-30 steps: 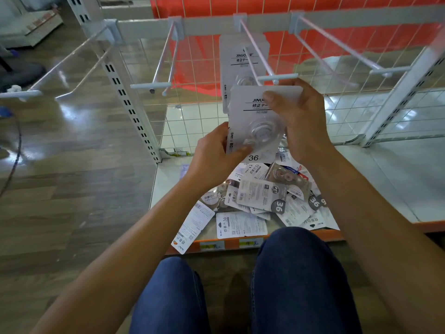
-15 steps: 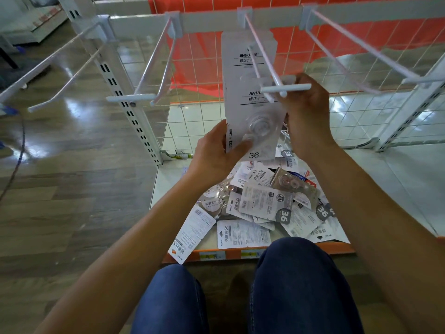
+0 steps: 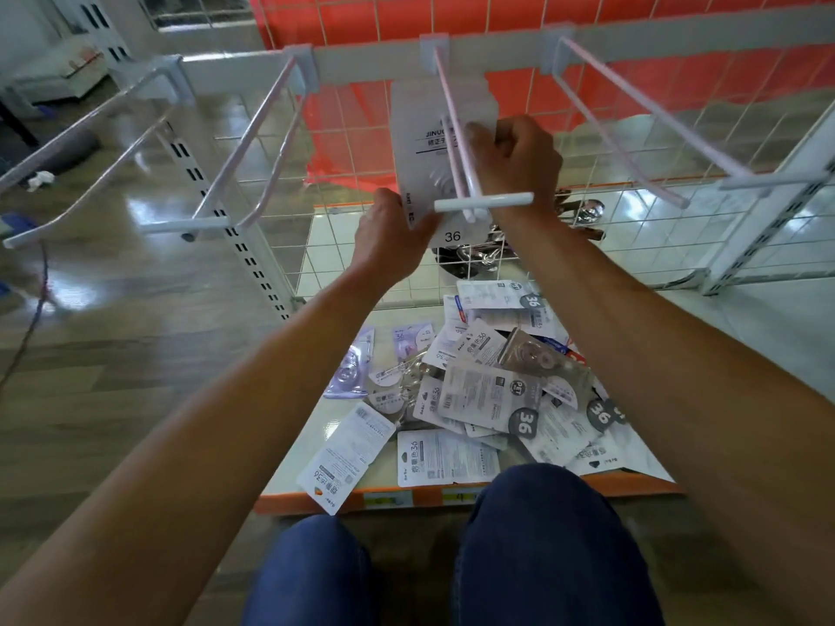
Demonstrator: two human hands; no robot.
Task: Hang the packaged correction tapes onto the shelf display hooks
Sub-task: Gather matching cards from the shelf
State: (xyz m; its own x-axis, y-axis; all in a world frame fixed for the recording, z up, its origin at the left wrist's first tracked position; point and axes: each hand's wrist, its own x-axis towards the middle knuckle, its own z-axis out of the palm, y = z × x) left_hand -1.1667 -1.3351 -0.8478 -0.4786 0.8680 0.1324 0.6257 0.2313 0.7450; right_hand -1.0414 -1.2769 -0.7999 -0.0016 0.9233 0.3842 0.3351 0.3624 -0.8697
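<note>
White correction tape pack [image 3: 418, 146] hangs on hook [image 3: 483, 201], left hand [image 3: 389, 242] gripping low, right hand [image 3: 519, 161] gripping high.

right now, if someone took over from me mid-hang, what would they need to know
Left hand: pinches the lower left edge of the package.
Right hand: grips its upper right, beside the middle hook.
Package: behind the hook's front crossbar, seemingly threaded onto the rods; unclear whether another hangs behind it.
Done: this one looks about hung.
Left: let go, then hang the pile lying on the shelf base. The left hook and right hook are bare.
</note>
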